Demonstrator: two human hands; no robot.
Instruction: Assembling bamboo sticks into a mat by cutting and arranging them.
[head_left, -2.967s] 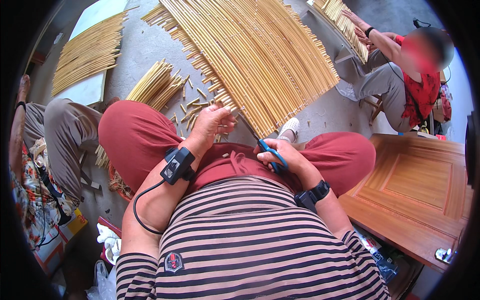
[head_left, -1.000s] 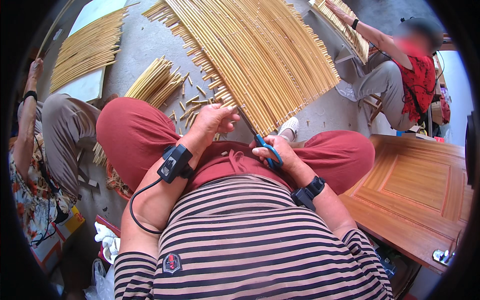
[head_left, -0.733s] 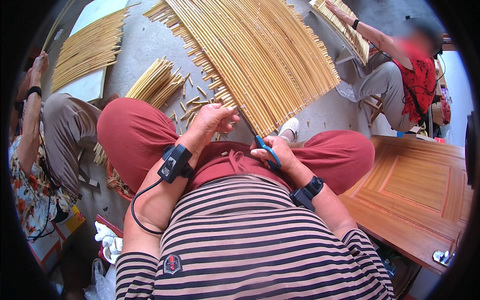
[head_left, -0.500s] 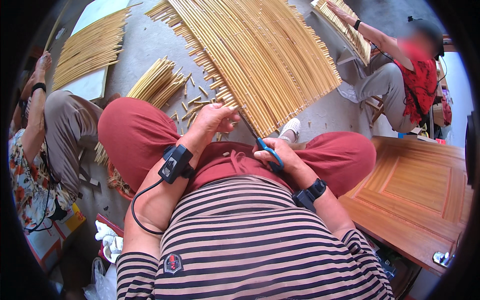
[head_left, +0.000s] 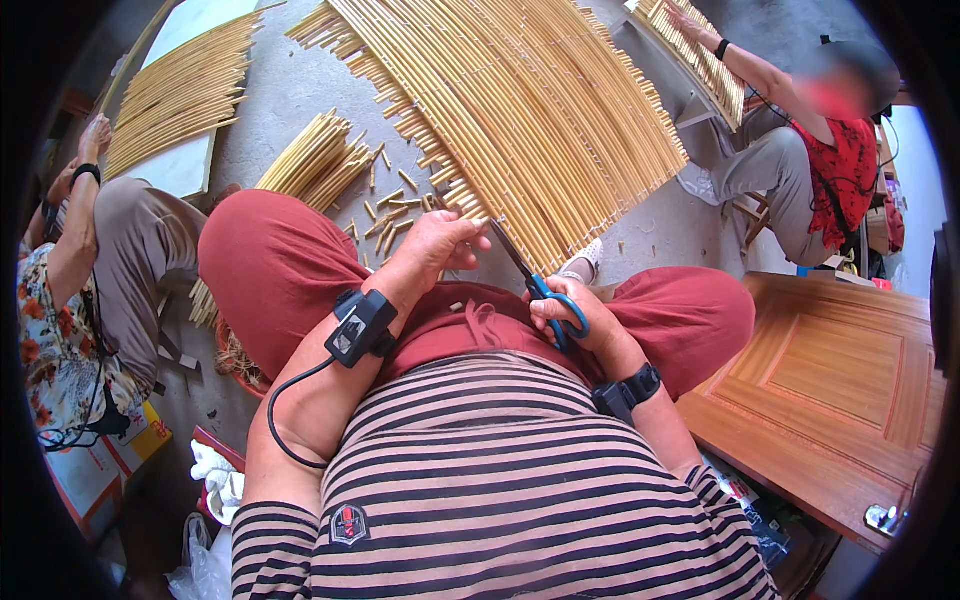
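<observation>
Trimming a mat of yellow sticks on the floor

The stick mat (head_left: 530, 110) spreads across the concrete floor (head_left: 290, 90); the left hand (head_left: 440, 240) pinches its near edge, the right hand (head_left: 570, 315) grips blue-handled scissors (head_left: 535, 280) there, cut stubs (head_left: 390, 205) beside.

Bare concrete floor (head_left: 300, 90) lies open between the big stick mat (head_left: 540, 110) and a loose stick bundle (head_left: 315, 160), though cut stubs (head_left: 390, 205) litter it. Seated people crowd both sides; a wooden door panel (head_left: 840, 380) blocks the right.
</observation>
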